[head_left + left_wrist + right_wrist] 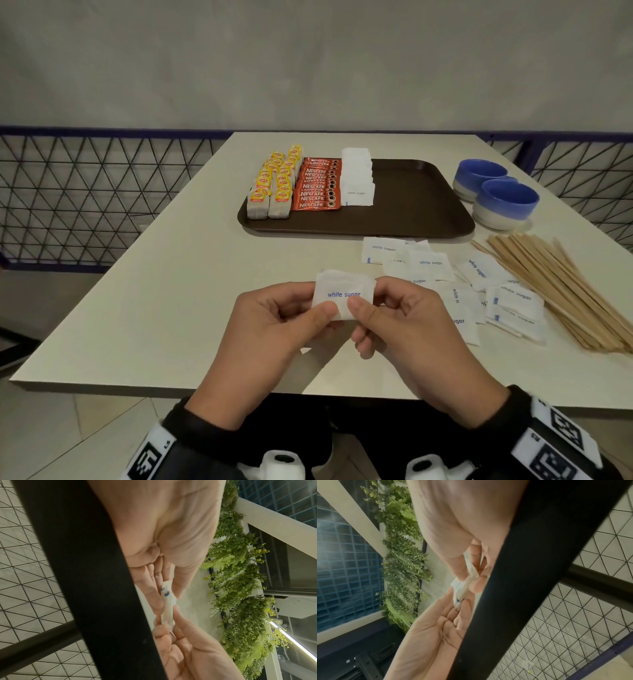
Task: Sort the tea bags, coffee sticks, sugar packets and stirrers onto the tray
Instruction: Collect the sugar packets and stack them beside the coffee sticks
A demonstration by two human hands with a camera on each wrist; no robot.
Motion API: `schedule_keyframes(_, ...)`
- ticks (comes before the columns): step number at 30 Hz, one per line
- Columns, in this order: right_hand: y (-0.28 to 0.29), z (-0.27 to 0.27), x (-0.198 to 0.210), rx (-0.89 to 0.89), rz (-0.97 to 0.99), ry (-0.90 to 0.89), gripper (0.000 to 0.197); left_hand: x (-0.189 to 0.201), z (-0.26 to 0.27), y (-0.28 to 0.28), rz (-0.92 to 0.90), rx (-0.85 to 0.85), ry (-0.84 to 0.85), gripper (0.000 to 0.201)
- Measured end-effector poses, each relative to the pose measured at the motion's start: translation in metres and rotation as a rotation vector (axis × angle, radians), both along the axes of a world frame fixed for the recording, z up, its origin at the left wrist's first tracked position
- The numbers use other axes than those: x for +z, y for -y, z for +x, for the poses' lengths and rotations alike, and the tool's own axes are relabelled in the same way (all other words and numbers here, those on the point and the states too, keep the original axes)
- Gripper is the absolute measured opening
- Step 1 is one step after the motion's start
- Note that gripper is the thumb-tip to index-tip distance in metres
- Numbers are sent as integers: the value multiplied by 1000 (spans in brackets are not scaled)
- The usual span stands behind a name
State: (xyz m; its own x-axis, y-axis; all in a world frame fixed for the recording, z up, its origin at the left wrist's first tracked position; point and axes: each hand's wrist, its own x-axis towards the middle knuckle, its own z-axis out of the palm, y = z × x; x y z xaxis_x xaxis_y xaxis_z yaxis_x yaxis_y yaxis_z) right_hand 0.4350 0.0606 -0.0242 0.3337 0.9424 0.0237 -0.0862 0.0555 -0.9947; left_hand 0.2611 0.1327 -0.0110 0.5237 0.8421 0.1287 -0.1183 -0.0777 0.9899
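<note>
Both hands hold a small stack of white sugar packets [342, 291] above the near table edge. My left hand [301, 317] pinches its left side and my right hand [368, 313] its right side, thumbs on top. The wrist views show the same packets [167, 601] [465, 584] edge-on between the fingers. On the brown tray [411, 212] stand two rows of yellow-tagged tea bags [272, 185], a row of red coffee sticks [318, 185] and a row of sugar packets [358, 180]. Loose sugar packets [479, 284] lie on the table to the right, beside a pile of wooden stirrers [561, 287].
Two blue and white bowls [496, 195] stand right of the tray. The white table [171, 274] ends just under my wrists. A dark wire-mesh fence [85, 192] runs behind and to the left of it.
</note>
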Motion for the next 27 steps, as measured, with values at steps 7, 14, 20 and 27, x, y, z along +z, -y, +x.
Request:
schedule_keyframes(7, 1, 0, 1, 2, 7, -13, 3, 0, 1, 0, 3, 0, -29, 22)
schedule_keyframes(14, 1, -1, 5, 24, -28, -42, 11, 1, 0, 1, 0, 15, -44, 20)
schedule_keyframes(20, 1, 19, 50, 136, -130, 739, 5, 4, 1, 3, 17, -29, -96, 24)
schedule_keyframes(27, -52, 69, 138, 478, -383, 973, 2, -1, 3, -2, -95, 35, 23, 34)
